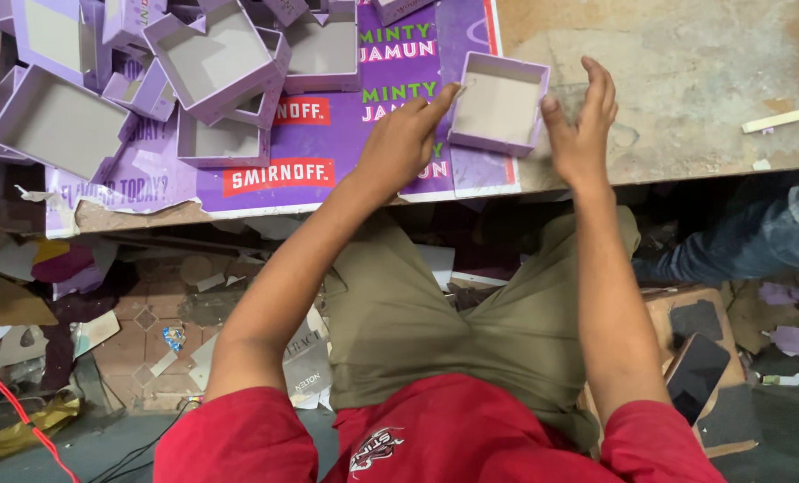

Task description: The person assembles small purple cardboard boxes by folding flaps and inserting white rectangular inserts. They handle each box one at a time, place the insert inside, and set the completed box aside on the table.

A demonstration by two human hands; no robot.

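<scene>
While both hands frame it: small purple open box (pixel 498 103) sits on the counter (pixel 685 80), at the edge of the purple printed sheet (pixel 328 143)
Left hand (pixel 405 143): fingers curled, index fingertip touching the box's near-left corner, no grip
Right hand (pixel 583 125): fingers spread and upright, just beside the right wall, holding nothing
Handling: looks light, thin card, walls likely crush under a squeeze; best taken by opposite walls near the corners
Nearby: heap of similar empty boxes (pixel 211 63) to the left

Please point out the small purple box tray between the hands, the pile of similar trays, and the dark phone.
small purple box tray (pixel 498 105), head view, grey inside bottom.
pile of trays (pixel 211 63), head view, floor of one top tray.
dark phone (pixel 696 376), head view, screen middle.
</scene>
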